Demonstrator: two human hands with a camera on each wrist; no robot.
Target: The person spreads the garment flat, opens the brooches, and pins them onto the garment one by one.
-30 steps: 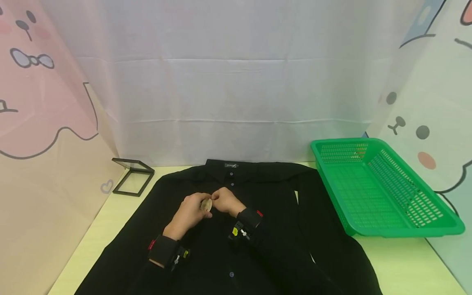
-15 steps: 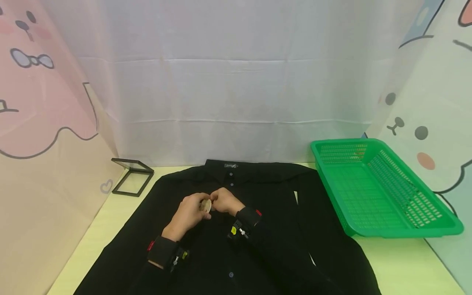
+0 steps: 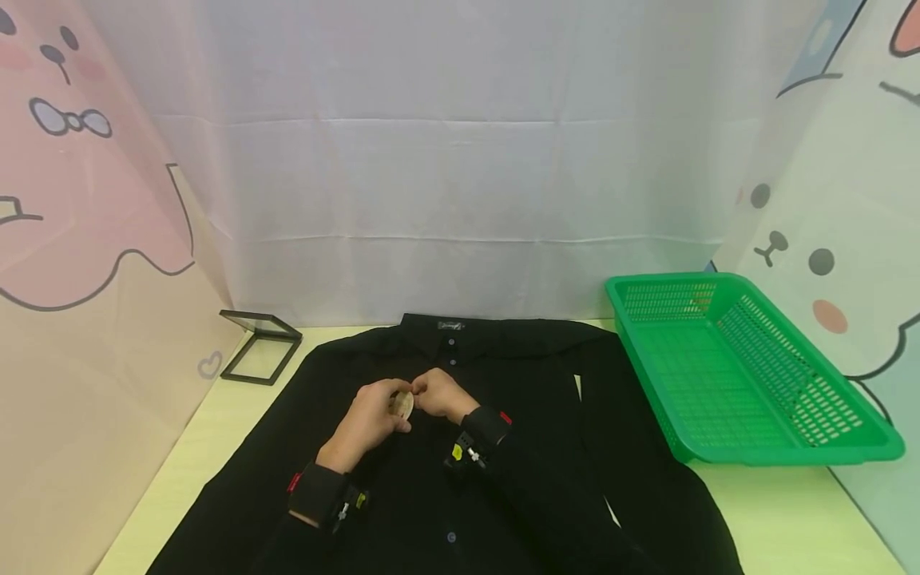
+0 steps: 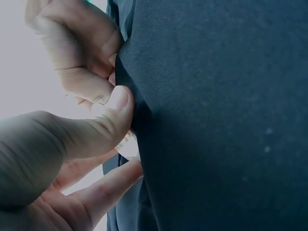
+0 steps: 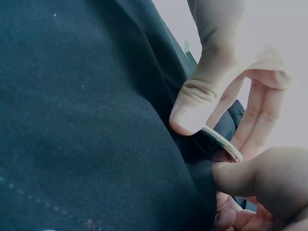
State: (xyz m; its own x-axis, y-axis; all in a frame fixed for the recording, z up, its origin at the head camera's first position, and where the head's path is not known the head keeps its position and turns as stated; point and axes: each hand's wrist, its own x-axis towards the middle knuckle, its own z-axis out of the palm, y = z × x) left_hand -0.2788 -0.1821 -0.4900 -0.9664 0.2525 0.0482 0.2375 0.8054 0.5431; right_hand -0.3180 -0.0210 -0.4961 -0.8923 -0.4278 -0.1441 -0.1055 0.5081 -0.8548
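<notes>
A black button-up shirt point(image 3: 525, 447) lies spread on the table, collar at the far side. Over its upper left front, my left hand point(image 3: 366, 414) holds a round pale badge point(image 3: 404, 404) by its edge between thumb and fingers. In the right wrist view the badge point(image 5: 224, 143) shows edge-on against the dark cloth, under the left thumb. My right hand point(image 3: 440, 394) is close beside it, fingers curled, pinching the shirt's cloth at the badge's near edge. The back of the badge and the right fingertips are mostly hidden by fabric.
A green plastic basket point(image 3: 719, 375) stands at the right, partly beside the shirt's sleeve. At the left back is a small black-framed case point(image 3: 262, 355) with its clear lid raised. A pale curtain point(image 3: 446, 176) hangs behind the table, with cartoon-print cloth on both sides.
Both hands stay at nearly the same spot on the shirt. The badge's tilt in the left fingers shifts slightly, and the right fingers make small movements at its edge.
</notes>
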